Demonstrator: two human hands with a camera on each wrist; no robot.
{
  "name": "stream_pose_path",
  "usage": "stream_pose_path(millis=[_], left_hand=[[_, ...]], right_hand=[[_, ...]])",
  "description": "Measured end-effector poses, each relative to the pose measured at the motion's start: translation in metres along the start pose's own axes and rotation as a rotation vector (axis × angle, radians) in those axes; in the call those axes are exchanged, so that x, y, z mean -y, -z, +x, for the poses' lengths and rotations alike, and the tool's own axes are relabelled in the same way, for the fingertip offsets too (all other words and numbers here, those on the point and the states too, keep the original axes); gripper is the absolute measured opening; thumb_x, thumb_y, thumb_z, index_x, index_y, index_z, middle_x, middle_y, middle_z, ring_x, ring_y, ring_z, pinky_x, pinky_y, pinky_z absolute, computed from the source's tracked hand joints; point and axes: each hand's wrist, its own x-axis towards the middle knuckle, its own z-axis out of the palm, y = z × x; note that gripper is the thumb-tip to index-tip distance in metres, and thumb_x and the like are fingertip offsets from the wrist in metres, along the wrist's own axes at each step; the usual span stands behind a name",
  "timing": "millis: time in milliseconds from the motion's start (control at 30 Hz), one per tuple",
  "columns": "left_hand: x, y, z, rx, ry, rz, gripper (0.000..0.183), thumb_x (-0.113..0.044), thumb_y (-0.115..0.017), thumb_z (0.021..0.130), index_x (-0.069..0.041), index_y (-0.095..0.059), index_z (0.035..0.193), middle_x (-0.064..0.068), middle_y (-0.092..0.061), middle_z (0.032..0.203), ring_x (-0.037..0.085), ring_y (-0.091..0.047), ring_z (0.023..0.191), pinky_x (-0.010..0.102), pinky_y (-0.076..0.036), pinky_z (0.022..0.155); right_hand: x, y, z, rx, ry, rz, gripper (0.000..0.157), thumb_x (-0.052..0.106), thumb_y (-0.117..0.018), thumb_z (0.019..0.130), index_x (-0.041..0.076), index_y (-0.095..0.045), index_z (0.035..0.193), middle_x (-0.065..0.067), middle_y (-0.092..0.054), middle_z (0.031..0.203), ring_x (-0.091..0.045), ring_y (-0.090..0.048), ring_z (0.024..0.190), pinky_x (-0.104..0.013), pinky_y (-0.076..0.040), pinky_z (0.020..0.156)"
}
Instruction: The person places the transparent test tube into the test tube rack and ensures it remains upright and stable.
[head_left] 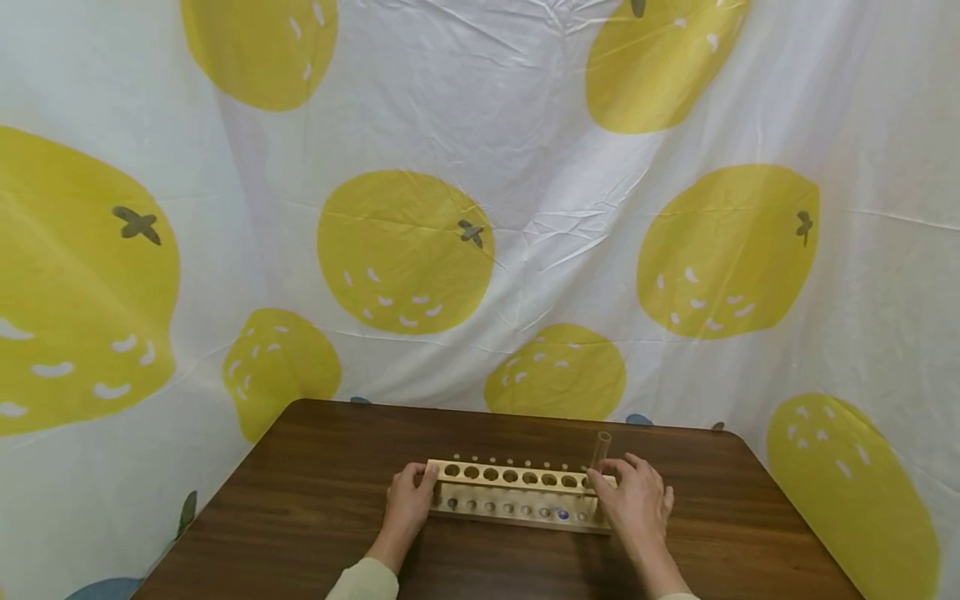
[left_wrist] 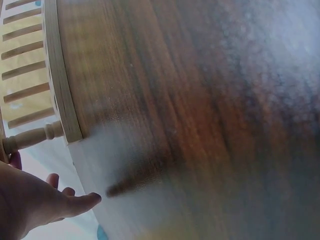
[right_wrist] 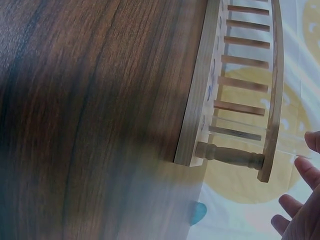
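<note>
A pale wooden test tube rack (head_left: 517,521) stands on the dark table, with a row of round holes in its top rail and pegs along the back. My left hand (head_left: 407,504) holds the left end of the top rail, thumb in front; its other fingers stretch out past the rack in the left wrist view. At the right end, a clear test tube (head_left: 602,448) stands in the last hole and rises above the rail. My right hand (head_left: 637,504) pinches it between thumb and forefinger. In the right wrist view, the tube's lower part shows faintly between the rails, beside the turned end post (right_wrist: 232,155).
The brown wood-grain table (head_left: 315,467) reaches back to a white cloth (head_left: 540,275) printed with big yellow lemons, which hangs behind and at both sides. A blue spot (head_left: 562,515) shows in one lower hollow of the rack.
</note>
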Motion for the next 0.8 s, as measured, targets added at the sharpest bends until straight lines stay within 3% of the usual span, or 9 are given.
stream_pose_path(millis=[800], left_hand=[[-0.006, 0.005, 0.005, 0.051, 0.04, 0.016, 0.031, -0.028, -0.056, 0.102, 0.001, -0.067, 0.106, 0.024, -0.063, 0.117, 0.048, -0.052, 0.112, 0.059, -0.04, 0.093]], right_hand=[[-0.006, 0.015, -0.004, -0.033, 0.001, -0.014, 0.04, 0.038, -0.07, 0.09, 0.007, -0.072, 0.116, -0.026, -0.048, 0.142, -0.051, -0.036, 0.131, -0.075, -0.011, 0.103]])
